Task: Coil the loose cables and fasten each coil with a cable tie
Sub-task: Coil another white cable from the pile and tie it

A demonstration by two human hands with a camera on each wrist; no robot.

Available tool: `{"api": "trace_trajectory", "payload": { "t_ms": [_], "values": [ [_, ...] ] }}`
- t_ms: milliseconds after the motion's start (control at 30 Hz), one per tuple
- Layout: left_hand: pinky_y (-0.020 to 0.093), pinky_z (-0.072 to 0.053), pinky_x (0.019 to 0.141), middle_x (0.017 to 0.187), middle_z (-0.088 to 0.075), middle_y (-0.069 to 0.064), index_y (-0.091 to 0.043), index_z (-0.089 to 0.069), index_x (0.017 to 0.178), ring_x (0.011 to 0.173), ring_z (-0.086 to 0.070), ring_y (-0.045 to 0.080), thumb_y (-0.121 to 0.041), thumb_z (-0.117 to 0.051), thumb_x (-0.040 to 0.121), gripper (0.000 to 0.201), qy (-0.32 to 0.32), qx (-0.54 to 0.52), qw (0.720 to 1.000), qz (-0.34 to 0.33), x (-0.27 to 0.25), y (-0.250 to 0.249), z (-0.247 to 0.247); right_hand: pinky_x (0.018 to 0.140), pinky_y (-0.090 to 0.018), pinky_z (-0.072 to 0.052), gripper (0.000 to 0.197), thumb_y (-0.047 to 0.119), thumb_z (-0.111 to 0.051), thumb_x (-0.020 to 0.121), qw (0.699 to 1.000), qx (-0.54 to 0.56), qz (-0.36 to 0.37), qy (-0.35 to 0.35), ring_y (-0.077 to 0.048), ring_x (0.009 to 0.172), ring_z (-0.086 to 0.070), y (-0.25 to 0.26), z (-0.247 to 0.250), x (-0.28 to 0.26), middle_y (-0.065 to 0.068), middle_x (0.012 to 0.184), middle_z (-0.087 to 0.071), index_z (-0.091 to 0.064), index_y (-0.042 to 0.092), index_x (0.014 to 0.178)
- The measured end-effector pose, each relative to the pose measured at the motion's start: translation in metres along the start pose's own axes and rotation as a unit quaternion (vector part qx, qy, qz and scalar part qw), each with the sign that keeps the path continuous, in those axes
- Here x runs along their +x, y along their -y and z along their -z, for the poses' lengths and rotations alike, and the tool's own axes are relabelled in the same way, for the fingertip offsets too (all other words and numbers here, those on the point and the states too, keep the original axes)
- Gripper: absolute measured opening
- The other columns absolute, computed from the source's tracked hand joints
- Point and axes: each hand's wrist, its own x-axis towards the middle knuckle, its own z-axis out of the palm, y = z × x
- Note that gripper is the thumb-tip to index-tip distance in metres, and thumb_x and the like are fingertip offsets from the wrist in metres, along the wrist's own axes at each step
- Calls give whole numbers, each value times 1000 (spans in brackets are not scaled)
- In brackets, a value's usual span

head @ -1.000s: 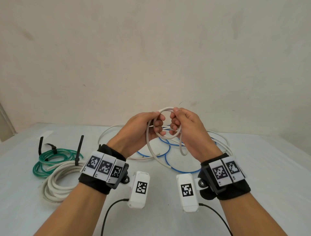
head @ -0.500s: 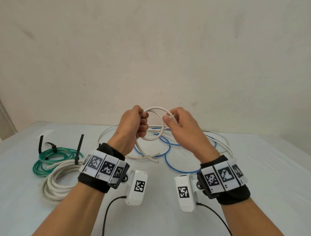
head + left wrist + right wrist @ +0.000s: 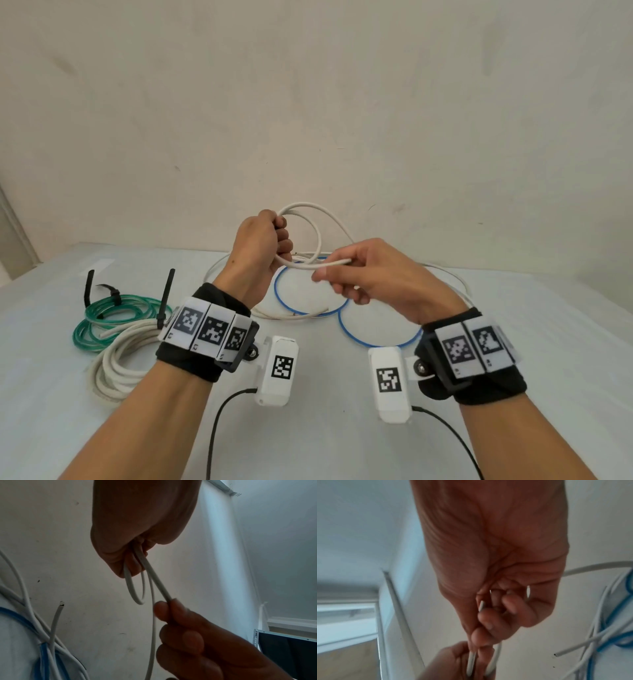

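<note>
My left hand is raised above the table and grips a small coil of thin white cable, its fingers curled round the loops. My right hand sits lower and to the right and pinches a straight run of the same cable between thumb and fingers. The rest of that cable trails back to the table. The left wrist view shows the loops leaving my left fist and the strand running to the right fingertips. In the right wrist view my right hand pinches the cable.
A loose blue cable and more white cable lie tangled on the white table under my hands. At the left lie a green coil and a thick white coil, each bound with a black tie. A wall stands close behind.
The hands have drawn apart: the left one has risen slightly with the loops, the right one has slid down and rightward along the cable. The loop is wider.
</note>
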Motion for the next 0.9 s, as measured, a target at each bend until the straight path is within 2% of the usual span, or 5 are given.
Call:
{"api": "trace_trajectory", "payload": {
  "t_ms": [167, 433, 567, 700, 900],
  "values": [
    [26, -21, 53, 65, -29, -3, -18, -43, 75, 55, -27, 13, -14, -36, 103, 28, 35, 24, 999, 0, -3, 2, -3, 57, -20, -46, 12, 17, -75, 94, 985, 165, -29, -35, -10, 64, -58, -8, 6, 3, -3, 79, -66, -73, 7, 100],
    [27, -22, 53, 66, -23, -2, -20, -38, 75, 58, -23, 14, -18, -34, 107, 32, 75, -24, 997, -15, -9, 5, -11, 61, -27, -55, 7, 11, -72, 95, 916, 372, -89, -117, -15, 68, -64, -9, -5, 12, -4, 78, -65, -70, 8, 89],
    [29, -22, 54, 65, -23, -2, -20, -36, 75, 56, -24, 14, -22, -34, 109, 35, 88, -9, 996, -18, -12, 8, -17, 70, -34, -60, 14, 12, -61, 101, 914, 360, -88, -166, -19, 72, -62, -9, -11, 17, -6, 79, -62, -66, 8, 89],
    [29, -29, 57, 63, -26, -1, -18, -37, 74, 55, -29, 15, -23, -35, 110, 36, 95, -13, 995, -17, -15, 11, -23, 81, -38, -63, 16, 11, -47, 107, 930, 293, -77, -209, -24, 84, -63, -9, -17, 21, -13, 92, -59, -58, 6, 96],
    [31, -41, 64, 63, -26, -1, -17, -38, 75, 53, -33, 16, -23, -37, 110, 36, 114, -61, 992, -3, -17, 9, -24, 77, -37, -64, 15, 0, -42, 103, 917, 325, -73, -221, -35, 93, -77, -10, -22, 20, -25, 98, -73, -56, 1, 99]
  ]
}}
